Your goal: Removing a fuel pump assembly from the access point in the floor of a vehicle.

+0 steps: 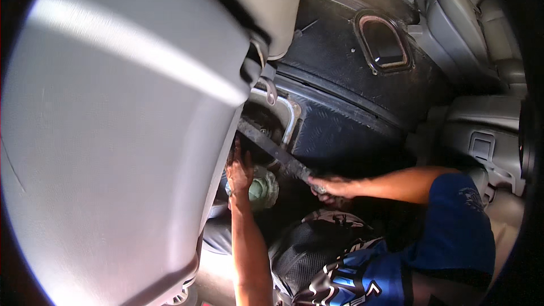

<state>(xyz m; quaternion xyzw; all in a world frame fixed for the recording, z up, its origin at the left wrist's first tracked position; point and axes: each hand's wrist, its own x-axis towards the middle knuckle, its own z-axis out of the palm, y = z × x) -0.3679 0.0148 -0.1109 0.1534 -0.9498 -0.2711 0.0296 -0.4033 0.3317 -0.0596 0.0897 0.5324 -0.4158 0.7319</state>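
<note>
Here, a flat grey bar [277, 152] slants from the floor opening [294, 116] into the right hand [334, 187].
Near right of the floor opening, that hand wraps round the bar's end; on its near side, a pale-green rounded thing [263, 188] sits beside the left hand [240, 174], fingers extended, slightly apart; beyond it, black floor [340, 133] reaches a second rimmed hole [365, 42].

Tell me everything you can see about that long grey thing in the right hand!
The long grey bar looks flat, straight and scuffed, maybe metal. The right hand grips its lower end. It slants up and left across the floor opening toward the big grey panel, where its far end is unclear. I can't tell whether the left hand touches it.
</note>
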